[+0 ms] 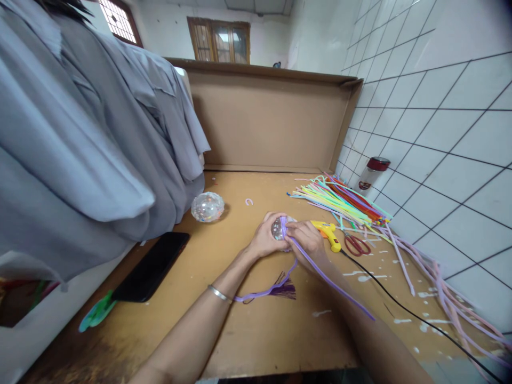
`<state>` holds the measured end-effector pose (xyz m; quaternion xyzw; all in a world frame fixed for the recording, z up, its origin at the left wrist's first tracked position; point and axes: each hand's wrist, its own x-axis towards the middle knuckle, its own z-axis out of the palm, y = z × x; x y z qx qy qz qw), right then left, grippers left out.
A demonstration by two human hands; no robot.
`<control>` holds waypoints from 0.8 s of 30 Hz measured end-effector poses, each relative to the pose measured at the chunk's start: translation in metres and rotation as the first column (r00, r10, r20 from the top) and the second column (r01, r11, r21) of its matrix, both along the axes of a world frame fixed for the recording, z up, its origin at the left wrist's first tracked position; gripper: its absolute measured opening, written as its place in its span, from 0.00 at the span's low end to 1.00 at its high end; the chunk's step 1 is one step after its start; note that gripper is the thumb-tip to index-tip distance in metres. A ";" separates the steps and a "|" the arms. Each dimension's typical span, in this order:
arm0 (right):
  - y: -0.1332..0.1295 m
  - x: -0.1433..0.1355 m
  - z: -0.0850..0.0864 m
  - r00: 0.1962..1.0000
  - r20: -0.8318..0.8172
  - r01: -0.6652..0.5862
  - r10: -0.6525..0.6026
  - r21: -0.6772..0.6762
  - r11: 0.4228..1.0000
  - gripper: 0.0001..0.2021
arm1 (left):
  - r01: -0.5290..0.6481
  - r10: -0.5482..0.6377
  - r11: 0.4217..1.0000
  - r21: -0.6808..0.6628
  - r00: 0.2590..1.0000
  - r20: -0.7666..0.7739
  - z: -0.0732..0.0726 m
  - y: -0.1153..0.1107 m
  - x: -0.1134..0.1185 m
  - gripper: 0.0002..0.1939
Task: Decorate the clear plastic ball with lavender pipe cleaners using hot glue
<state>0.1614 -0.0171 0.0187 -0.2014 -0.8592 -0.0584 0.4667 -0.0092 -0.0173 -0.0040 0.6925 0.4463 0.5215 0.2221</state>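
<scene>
One clear ball [277, 230] gripped above the worktop [248, 341]

From the head view, I count two bare hands at the middle of things. The left hand [264, 236] curls around the ball's near side, thumb and fingers closed on it. The right hand [309, 239] presses against the other side, its fingertips pinching one purple stem [332, 285] that crosses the ball and trails over the right forearm. One purple tassel [285, 289] lies below, between the forearms; one silver bracelet [219, 294] rings the left wrist.

Just right of the hands sits one yellow glue gun [330, 232] with one black cable [394, 301], then one pair of red scissors [358, 245]. Behind them spreads one bundle of coloured stems [340, 200], too many to count, near one red-lidded jar [370, 175]. Over to the left are one clear bowl-like piece [208, 207], one small pale curl [249, 202] and one black phone [154, 266], with one green object [98, 311] at its lower corner.
</scene>
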 end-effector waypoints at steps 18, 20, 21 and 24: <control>0.000 -0.001 0.001 1.000 0.025 0.004 -0.004 0.011 1.000 0.05 | -0.005 0.012 0.998 0.067 0.996 -0.094 -0.005 0.002 -0.004 0.37; 0.000 -0.001 0.001 1.000 0.021 0.001 -0.002 0.014 1.000 0.04 | -0.008 0.019 0.995 0.104 0.994 -0.110 -0.005 0.002 -0.004 0.37; 0.000 -0.001 0.001 1.000 0.021 0.002 -0.002 0.016 1.000 0.04 | -0.009 0.023 0.993 0.121 0.993 -0.118 -0.005 0.002 -0.004 0.37; 0.000 -0.001 0.001 1.000 0.022 0.002 -0.003 0.018 1.000 0.04 | -0.020 0.039 0.989 0.147 0.991 -0.126 -0.006 0.002 -0.003 0.39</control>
